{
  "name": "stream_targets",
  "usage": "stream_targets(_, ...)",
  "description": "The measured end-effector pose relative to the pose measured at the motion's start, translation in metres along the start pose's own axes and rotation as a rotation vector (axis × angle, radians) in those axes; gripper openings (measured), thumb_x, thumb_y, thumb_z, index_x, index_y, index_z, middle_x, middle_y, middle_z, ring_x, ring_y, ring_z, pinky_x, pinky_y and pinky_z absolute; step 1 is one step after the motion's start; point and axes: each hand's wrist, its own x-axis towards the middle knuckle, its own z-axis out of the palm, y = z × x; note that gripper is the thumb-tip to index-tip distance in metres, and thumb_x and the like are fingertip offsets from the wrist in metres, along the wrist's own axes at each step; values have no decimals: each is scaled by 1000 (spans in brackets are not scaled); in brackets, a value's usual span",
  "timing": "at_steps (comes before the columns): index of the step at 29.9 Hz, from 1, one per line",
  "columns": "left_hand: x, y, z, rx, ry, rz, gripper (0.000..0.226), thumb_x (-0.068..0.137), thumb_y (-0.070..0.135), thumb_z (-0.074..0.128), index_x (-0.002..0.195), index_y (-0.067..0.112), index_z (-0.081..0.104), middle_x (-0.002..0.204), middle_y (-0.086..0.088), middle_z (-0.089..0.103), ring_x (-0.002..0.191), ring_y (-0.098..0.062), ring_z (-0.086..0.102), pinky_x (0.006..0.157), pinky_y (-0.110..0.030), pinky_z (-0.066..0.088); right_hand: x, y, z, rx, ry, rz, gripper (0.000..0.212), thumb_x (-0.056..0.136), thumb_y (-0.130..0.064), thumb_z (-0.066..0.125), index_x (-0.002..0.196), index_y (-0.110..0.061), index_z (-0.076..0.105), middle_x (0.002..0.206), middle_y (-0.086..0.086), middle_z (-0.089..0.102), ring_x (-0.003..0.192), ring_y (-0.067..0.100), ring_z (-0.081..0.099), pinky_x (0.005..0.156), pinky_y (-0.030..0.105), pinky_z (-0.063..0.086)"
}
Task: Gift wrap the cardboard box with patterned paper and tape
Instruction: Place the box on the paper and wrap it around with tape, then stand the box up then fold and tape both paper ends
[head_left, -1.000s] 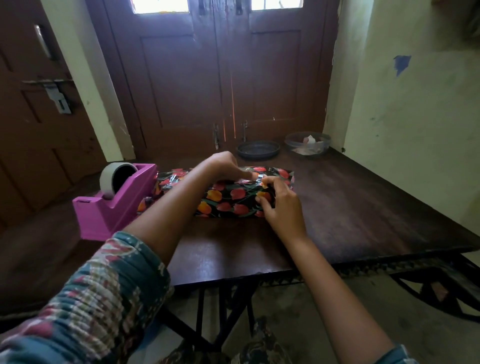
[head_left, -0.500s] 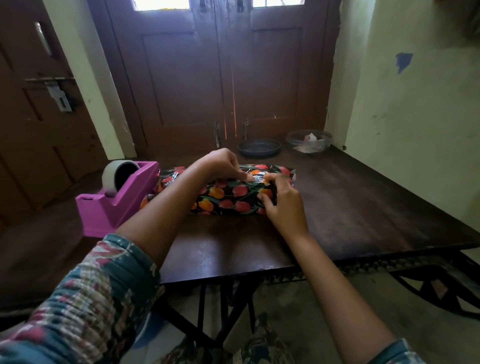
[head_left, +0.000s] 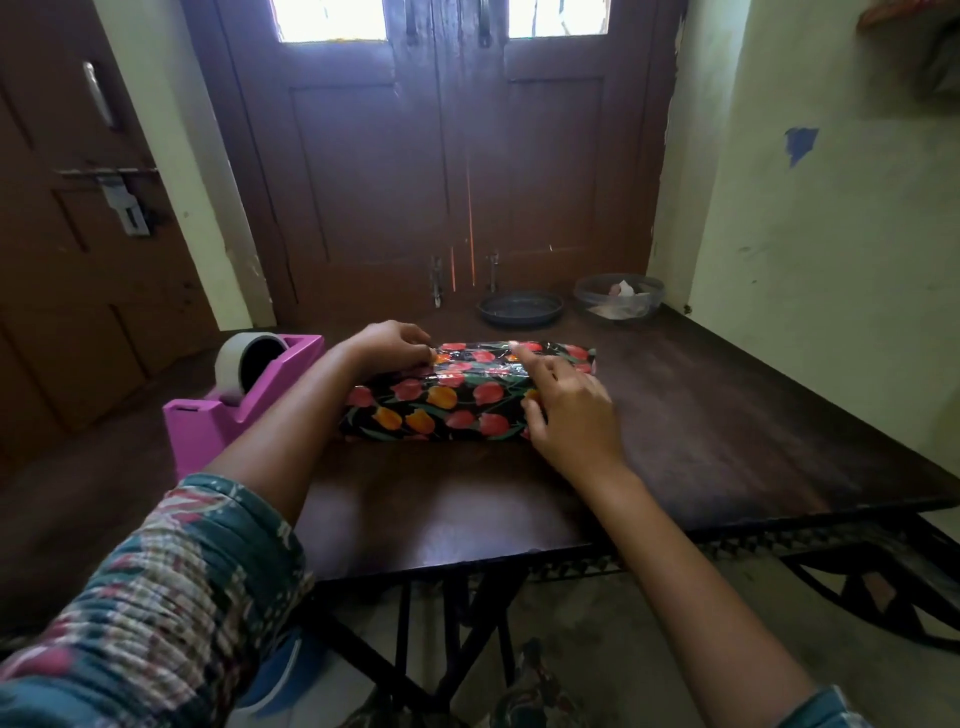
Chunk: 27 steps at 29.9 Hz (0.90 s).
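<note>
Where the worktop's (head_left: 727, 441) near edge ends, two bare forearms reach over it toward the wrapped box (head_left: 447, 410), the left one coming out of a patterned sleeve (head_left: 156, 597). The box lies flat on the worktop, long side toward the person, fully covered in black paper printed with red and orange tulips. The right hand (head_left: 569, 410) rests against the box's right end. Its forefinger is stretched straight onto the top face, its thumb lies along the front face, and it grasps nothing. A glossy strip of clear tape (head_left: 483, 370) runs along the top of the box under that forefinger. The left hand (head_left: 392, 345) sits on the box's top left part with bent fingers, tips on the paper; I cannot tell whether it pinches or only presses. Just left of the box stands a pink tape dispenser (head_left: 234, 415). Beyond the box, well apart from it, sit a dark shallow dish (head_left: 521, 307) and a clear container (head_left: 618, 295), with a brown double door (head_left: 441, 182) behind them.
</note>
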Motion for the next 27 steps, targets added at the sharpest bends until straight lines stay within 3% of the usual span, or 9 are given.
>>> stream_targets(3, -1, 0, -3, 44, -3, 19, 44, 92, 35, 55, 133, 19, 50, 134, -7, 52, 119, -22, 50, 84, -26, 40, 4, -8, 2, -71, -101, 16, 49, 84, -19, 58, 132, -27, 50, 119, 13, 53, 104, 33, 55, 89, 40, 42)
stream_targets(7, -3, -1, -6, 116, 45, 24, 45, 87, 41, 60, 126, 17, 57, 124, -5, 59, 105, -18, 55, 78, -27, 44, 2, -8, 4, 16, -2, 70, 40, 76, -7, 67, 115, -16, 65, 119, 15, 60, 99, 37, 61, 86, 42, 48)
stream_targets(10, -5, -2, -6, 175, 78, 8, 43, 83, 49, 63, 112, 19, 64, 109, -2, 65, 90, -17, 61, 76, -33, 55, 1, -6, 5, -2, 90, 103, 35, 70, -3, 73, 105, -7, 69, 113, 18, 65, 102, 37, 62, 94, 45, 45)
stream_targets(12, -7, -2, -8, 251, 97, -22, 44, 80, 55, 63, 103, 18, 67, 100, -1, 67, 86, -16, 62, 78, -34, 54, 1, -7, 5, -22, 118, 166, 35, 74, -5, 71, 109, -3, 66, 119, 20, 61, 112, 35, 57, 100, 44, 40)
stream_targets(15, -10, -5, -13, 325, 94, -108, 57, 77, 63, 60, 102, 12, 66, 97, -3, 66, 87, -18, 61, 78, -33, 53, -1, -9, 3, 58, 83, 342, 45, 86, -18, 60, 127, 0, 51, 133, 19, 50, 126, 30, 43, 105, 36, 35)
stream_targets(17, -12, -9, -14, 295, 33, -129, 64, 77, 65, 57, 106, 8, 64, 101, -5, 63, 90, -20, 60, 75, -32, 50, -2, -15, 1, 153, 14, 459, 61, 91, -28, 53, 140, 1, 32, 146, 21, 33, 137, 30, 28, 111, 35, 24)
stream_targets(22, -17, -12, -12, 126, -176, -114, 58, 90, 56, 45, 123, 10, 58, 121, -8, 59, 109, -25, 57, 95, -34, 45, -11, -54, 2, 497, -180, 588, 88, 93, -44, 45, 145, 1, -10, 151, 25, -18, 142, 32, -12, 115, 33, -2)
stream_targets(25, -20, -9, -9, -32, -260, -63, 42, 94, 42, 47, 129, 21, 49, 133, -5, 50, 115, -21, 52, 100, -39, 44, -9, -78, 7, 712, -272, 693, 95, 92, -47, 46, 142, -2, -21, 150, 23, -23, 140, 34, -20, 114, 38, -6)
stream_targets(27, -22, -7, -6, -132, -333, -98, 42, 93, 43, 45, 133, 29, 42, 133, -3, 48, 113, -22, 54, 93, -39, 48, -2, -78, 13, 749, -282, 716, 96, 92, -44, 48, 142, -1, -21, 152, 22, -20, 140, 34, -21, 115, 40, -7)
